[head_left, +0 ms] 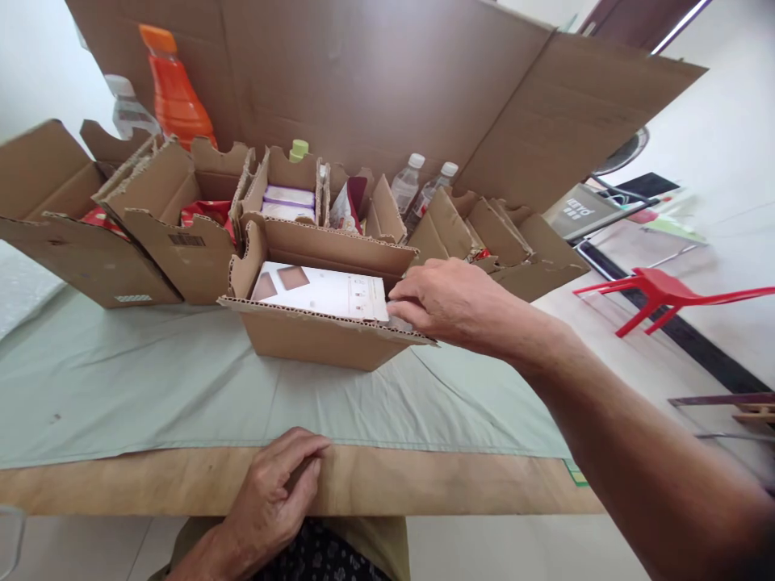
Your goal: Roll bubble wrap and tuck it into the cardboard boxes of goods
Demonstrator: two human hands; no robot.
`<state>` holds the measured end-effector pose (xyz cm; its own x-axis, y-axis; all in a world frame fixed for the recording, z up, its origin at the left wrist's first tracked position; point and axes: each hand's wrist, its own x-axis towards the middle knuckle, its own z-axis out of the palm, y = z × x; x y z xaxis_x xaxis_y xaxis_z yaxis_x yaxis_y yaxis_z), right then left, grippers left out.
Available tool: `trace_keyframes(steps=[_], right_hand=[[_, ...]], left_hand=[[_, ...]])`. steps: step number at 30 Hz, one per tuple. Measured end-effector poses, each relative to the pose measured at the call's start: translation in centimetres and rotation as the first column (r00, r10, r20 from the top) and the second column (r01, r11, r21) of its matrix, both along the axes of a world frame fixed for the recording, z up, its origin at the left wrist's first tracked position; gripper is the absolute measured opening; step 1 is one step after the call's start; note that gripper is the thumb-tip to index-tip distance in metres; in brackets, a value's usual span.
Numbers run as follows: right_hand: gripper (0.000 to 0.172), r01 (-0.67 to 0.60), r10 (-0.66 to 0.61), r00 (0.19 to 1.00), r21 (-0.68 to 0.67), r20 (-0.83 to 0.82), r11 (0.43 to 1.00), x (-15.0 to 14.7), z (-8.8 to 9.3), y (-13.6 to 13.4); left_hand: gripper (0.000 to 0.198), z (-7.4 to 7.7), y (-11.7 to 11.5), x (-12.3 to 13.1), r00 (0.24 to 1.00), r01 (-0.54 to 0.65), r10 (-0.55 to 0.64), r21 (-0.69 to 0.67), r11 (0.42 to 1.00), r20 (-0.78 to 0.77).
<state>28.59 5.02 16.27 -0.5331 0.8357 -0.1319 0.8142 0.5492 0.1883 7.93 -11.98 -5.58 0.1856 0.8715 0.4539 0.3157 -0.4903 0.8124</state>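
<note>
A small open cardboard box stands on the green cloth, in front of a row of other boxes. Inside lies a white box with brown pictures and fine print on top. My right hand reaches over the cardboard box's right end, its thumb and fingers closed at the white box's right edge; the fingertips are partly hidden. My left hand rests loosely curled on the table's wooden front edge, with nothing visible in it.
Behind stand several open cardboard boxes holding red packets and purple-white packs. An orange bottle and clear bottles rise behind them, before a tall cardboard panel. A red plastic chair stands on the floor at right.
</note>
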Motion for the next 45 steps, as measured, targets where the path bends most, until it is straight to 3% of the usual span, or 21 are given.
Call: trace_keyframes(steps=[2,4,7,9,12,15,17,20,23,25,27,31,34,37,41,43,45], right_hand=[[0.026,-0.006,0.047,0.964,0.157,-0.263,0.988,2.1,0.1,-1.6],[0.023,0.131,0.047,0.857,0.305,-0.514,0.943,4.7,-0.6,-3.7],[0.019,0.324,-0.043,0.684,0.250,-0.729,0.913,7.8,-3.9,-6.5],[0.026,0.335,-0.116,0.590,0.112,-0.799,0.936,8.2,-7.2,-7.4],[0.053,0.266,-0.182,0.477,-0.056,-0.860,0.962,6.0,-11.7,-7.5],[0.065,0.210,-0.210,0.386,-0.136,-0.898,0.968,2.8,-13.9,-6.9],[0.068,0.239,-0.209,0.349,-0.129,-0.914,0.962,1.9,-14.3,-7.3],[0.070,0.348,-0.180,0.325,-0.059,-0.928,0.936,3.4,-14.7,-10.3],[0.066,0.525,-0.171,0.340,0.036,-0.925,0.850,6.4,-15.9,-15.0],[0.066,0.585,-0.188,0.360,0.064,-0.914,0.808,6.8,-16.5,-17.6],[0.066,0.539,-0.190,0.350,0.031,-0.918,0.842,5.3,-16.6,-18.6],[0.068,0.317,-0.125,0.283,-0.030,-0.951,0.948,-0.1,-14.9,-15.8],[0.071,0.292,-0.086,0.260,-0.007,-0.962,0.956,-1.4,-13.6,-13.9],[0.069,0.401,-0.085,0.308,0.049,-0.948,0.915,0.4,-14.4,-15.0],[0.061,0.544,-0.120,0.403,0.132,-0.907,0.829,5.1,-17.4,-19.1],[0.059,0.557,-0.136,0.430,0.144,-0.892,0.818,7.6,-18.6,-20.6],[0.073,0.531,-0.188,0.419,0.072,-0.889,0.845,10.0,-19.1,-20.9]], left_hand=[[0.030,0.1,-0.1,-0.9,0.990,-0.138,0.138,0.005,0.990,-0.035],[0.034,0.6,0.3,-2.0,0.936,-0.350,0.348,-0.031,0.936,-0.056],[0.058,1.9,2.3,-3.8,0.825,-0.559,0.565,-0.150,0.815,-0.002],[0.075,2.8,4.5,-4.7,0.802,-0.568,0.591,-0.198,0.799,0.083],[0.089,4.0,8.2,-5.2,0.822,-0.493,0.536,-0.231,0.839,0.194],[0.084,4.7,10.5,-4.6,0.859,-0.377,0.448,-0.285,0.881,0.247],[0.076,4.9,10.1,-3.2,0.866,-0.346,0.427,-0.304,0.888,0.262],[0.068,4.6,6.7,0.0,0.883,-0.334,0.397,-0.258,0.906,0.251],[0.059,3.7,1.7,2.8,0.941,-0.238,0.290,-0.265,0.934,0.174],[0.055,3.4,-0.8,3.0,0.945,-0.244,0.294,-0.290,0.925,0.143],[0.052,3.7,-1.8,1.6,0.912,-0.333,0.385,-0.294,0.896,0.139],[0.052,6.0,0.0,-2.6,0.826,-0.478,0.526,-0.243,0.844,0.203],[0.054,6.8,1.1,-3.3,0.814,-0.491,0.528,-0.197,0.849,0.243],[0.051,5.6,1.0,-1.7,0.866,-0.410,0.454,-0.223,0.885,0.210],[0.043,3.5,1.2,0.7,0.925,-0.299,0.345,-0.255,0.920,0.158],[0.042,2.9,1.7,1.2,0.936,-0.280,0.321,-0.243,0.929,0.146],[0.048,2.5,2.1,1.2,0.941,-0.277,0.313,-0.240,0.930,0.129]])
